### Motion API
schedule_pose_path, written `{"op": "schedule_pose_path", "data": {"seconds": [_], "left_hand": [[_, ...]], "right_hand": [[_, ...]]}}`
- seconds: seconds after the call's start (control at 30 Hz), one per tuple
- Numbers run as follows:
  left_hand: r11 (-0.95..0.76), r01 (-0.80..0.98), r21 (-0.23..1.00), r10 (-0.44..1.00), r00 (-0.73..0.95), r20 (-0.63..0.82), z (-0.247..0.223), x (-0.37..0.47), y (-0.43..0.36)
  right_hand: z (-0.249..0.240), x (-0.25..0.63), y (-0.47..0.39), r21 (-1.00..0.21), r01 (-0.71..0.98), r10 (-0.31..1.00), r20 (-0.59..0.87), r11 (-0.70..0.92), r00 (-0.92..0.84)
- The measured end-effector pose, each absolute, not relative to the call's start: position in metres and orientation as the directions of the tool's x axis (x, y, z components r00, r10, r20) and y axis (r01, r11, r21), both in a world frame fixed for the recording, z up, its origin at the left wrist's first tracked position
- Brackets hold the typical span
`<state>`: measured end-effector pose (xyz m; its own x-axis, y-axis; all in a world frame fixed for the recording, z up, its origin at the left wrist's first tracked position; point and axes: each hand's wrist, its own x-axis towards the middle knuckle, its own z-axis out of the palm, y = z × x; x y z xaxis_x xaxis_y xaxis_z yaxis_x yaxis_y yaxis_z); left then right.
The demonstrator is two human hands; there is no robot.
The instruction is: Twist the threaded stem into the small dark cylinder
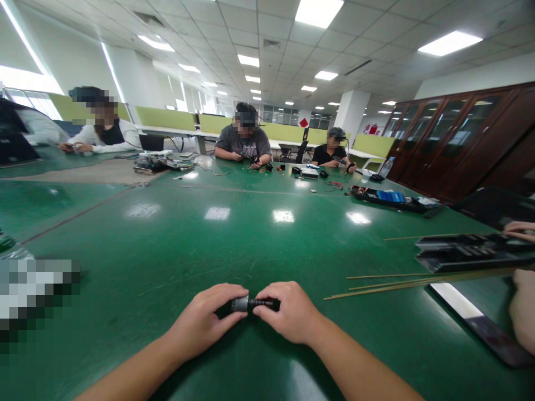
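Observation:
Low in the middle of the head view, both hands hold a small dark cylindrical part in line between them, just above the green table point(179, 245). My left hand point(204, 314) is closed around the wider end, which has a silver-grey collar point(240, 304). Thumb and fingers of my right hand point(288, 312) pinch the narrower black ribbed shaft point(261, 302). The palms hide both outer ends of the part. Whether collar and shaft are one piece or two, I cannot tell.
Right of my hands lie thin yellowish rods point(376, 287), a black channel-shaped housing point(472, 250) and a dark flat slab point(480, 323). Another person's hand point(522, 306) is beside them. Further back is a black tray point(388, 197). Several co-workers sit across the table.

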<state>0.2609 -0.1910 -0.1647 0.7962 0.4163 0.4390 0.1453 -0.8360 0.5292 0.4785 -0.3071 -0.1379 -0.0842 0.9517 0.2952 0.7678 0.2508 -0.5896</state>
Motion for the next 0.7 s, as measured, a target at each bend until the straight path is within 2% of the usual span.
{"op": "schedule_pose_path", "data": {"seconds": [0.7], "left_hand": [[-0.852,0.156,0.5,0.421,0.772,0.476,-0.1651,0.2591,-0.1902]], "right_hand": [[-0.1378,0.479,-0.3051,-0.594,0.767,0.95,0.304,0.243,-0.065]]}}
